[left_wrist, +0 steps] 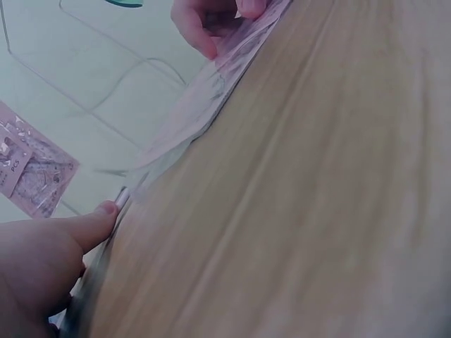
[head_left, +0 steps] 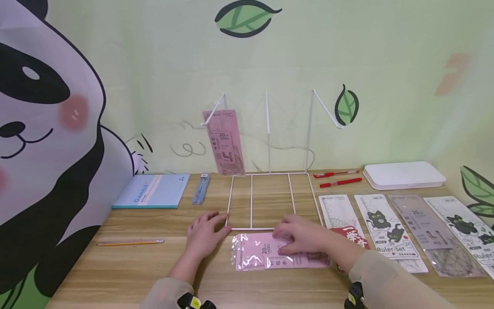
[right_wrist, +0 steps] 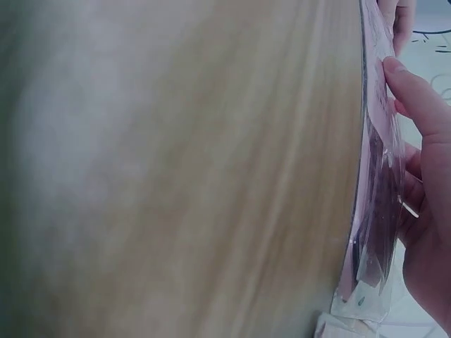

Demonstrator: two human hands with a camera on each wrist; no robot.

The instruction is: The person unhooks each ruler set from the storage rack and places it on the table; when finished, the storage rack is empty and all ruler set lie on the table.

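Note:
A pink ruler-set packet (head_left: 252, 253) in clear plastic lies sideways on the table, in front of a white wire display rack (head_left: 251, 201). My right hand (head_left: 301, 234) grips the packet near its middle; in the right wrist view its thumb (right_wrist: 405, 77) presses on the pink face. At the rack's front left corner rests my left hand (head_left: 206, 234), its thumb (left_wrist: 99, 222) touching the white wire in the left wrist view. Another pink packet (head_left: 225, 143) hangs from the rack's left arm. The middle and right arms bear nothing.
Several ruler packets, including a black-cat one (head_left: 390, 227), lie in a row at right. Two red pens (head_left: 341, 182) and a white case (head_left: 404, 175) lie behind them. At left are a blue notebook (head_left: 150, 191), a small blue pack (head_left: 201, 189) and a pencil (head_left: 131, 243).

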